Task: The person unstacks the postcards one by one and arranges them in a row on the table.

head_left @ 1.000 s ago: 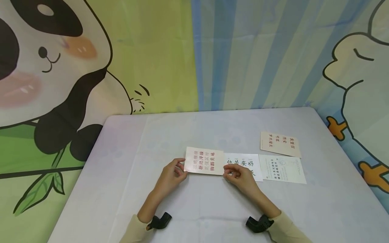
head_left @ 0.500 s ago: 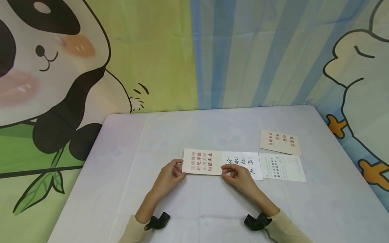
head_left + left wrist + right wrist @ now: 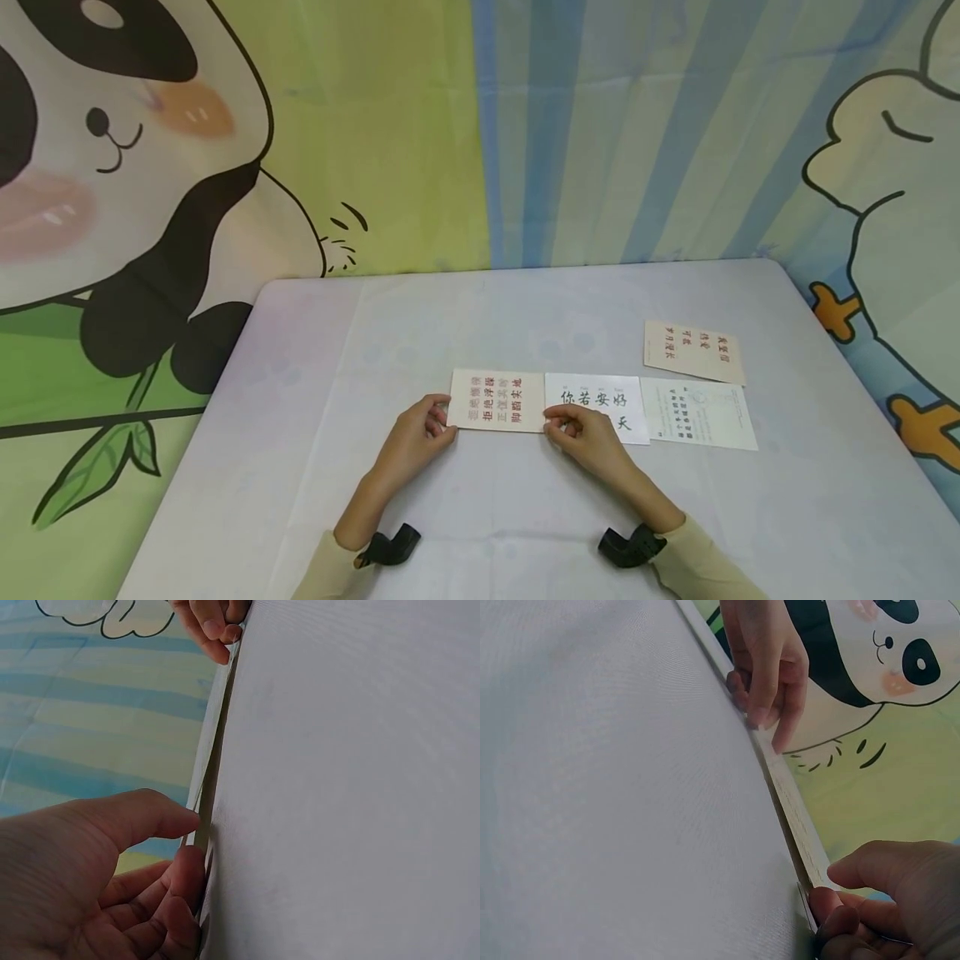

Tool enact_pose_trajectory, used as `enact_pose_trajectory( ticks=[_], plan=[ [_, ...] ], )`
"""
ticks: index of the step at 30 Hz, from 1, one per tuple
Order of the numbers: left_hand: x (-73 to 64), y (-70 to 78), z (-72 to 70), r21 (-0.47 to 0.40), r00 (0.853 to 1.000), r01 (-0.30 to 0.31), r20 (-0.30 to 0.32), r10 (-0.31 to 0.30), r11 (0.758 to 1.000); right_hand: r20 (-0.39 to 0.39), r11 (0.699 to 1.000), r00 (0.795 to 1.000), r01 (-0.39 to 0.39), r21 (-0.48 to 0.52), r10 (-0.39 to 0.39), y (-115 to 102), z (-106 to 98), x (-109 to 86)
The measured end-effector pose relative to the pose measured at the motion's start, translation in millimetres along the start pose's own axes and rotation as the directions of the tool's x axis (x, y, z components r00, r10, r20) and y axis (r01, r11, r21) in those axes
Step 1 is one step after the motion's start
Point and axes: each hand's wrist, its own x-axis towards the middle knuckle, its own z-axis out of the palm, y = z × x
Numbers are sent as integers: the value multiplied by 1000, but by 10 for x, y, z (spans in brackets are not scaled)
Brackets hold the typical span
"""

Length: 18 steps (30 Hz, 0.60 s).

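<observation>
A cream card with red Chinese characters lies sideways, low over the table. My left hand pinches its near left corner between thumb and fingers, and my right hand pinches the near right corner. Seen edge-on in the left wrist view, the card has a narrow dark gap under it. Directly to its right sits a white card with dark green characters, partly covered by my right hand. A pale greenish card with small print adjoins that one.
Behind the pale greenish card, another cream card with red characters lies slightly tilted on the white-covered table. A fabric backdrop with a cartoon panda rises at the table's far edge. Each wrist carries a black camera mount.
The cream card has come down and slightly left with both hands still pinching it, baring more of the white card beside it. During the last half second it has hardly moved.
</observation>
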Motion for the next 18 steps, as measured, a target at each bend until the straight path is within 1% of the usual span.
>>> enact_pose_trajectory(
  ticks=[4, 9, 18],
  plan=[
    [9, 7, 8, 19, 1000, -2, 6, 2, 1000, -7, 1000, 1000, -3, -10, 3, -1, -2, 1],
    [9, 12, 14, 45, 1000, -2, 12, 1, 999, -29, 1000, 1000, 10, -13, -11, 10, 5, 0],
    [6, -15, 38, 90, 1000, 9, -6, -9, 996, -62, 999, 998, 25, -22, -27, 40, 31, -6]
  ],
)
